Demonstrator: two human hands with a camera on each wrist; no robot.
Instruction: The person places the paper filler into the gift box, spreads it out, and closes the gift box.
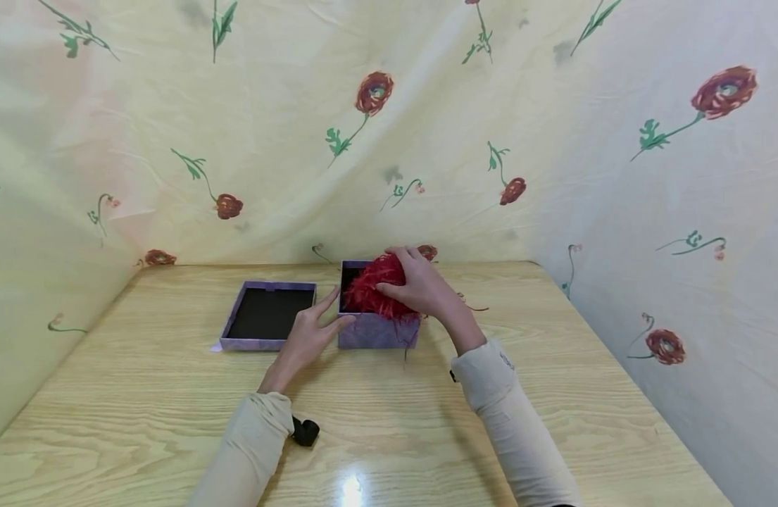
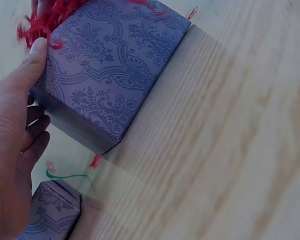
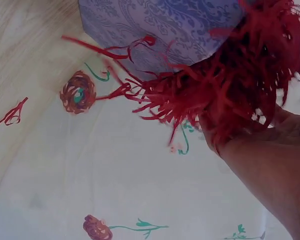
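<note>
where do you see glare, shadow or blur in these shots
Head view: a bright glare spot on the table at the bottom edge, soft shadow beside the right sleeve; left wrist view: dim and bluish, shadow along the box, red shreds a bit blurred; right wrist view: shreds darkest in their middle.

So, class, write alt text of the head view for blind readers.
A person's right hand grips shredded red paper over an open purple box, which the left hand touches. A lid lies left of the box on the wooden table.
</note>
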